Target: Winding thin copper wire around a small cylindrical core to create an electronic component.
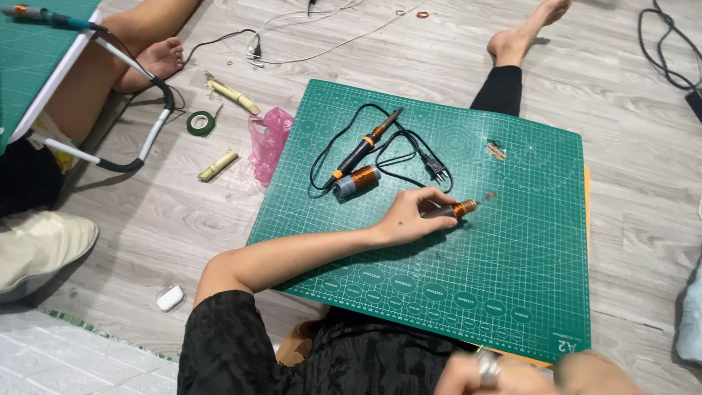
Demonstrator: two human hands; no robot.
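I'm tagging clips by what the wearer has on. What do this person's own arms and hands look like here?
The left arm is bare from the hand up to a short black textured sleeve at the shoulder. No watch or bracelet shows on that wrist. The right hand sits blurred at the bottom edge and wears a chunky silver ring on one finger.

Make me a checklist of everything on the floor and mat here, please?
Surface: green cutting mat on grey wood floor.
Job's things: small copper coil in left hand; bigger coil and soldering iron on mat.
Clutter: tape roll, pink bag, two bamboo pieces, white earbud case.
Grippers: left hand grips the small coil; right hand blurred at bottom edge, ring on.
Cables: iron's black cord; white wires; black cable.
Surroundings: another person's legs, folding table.
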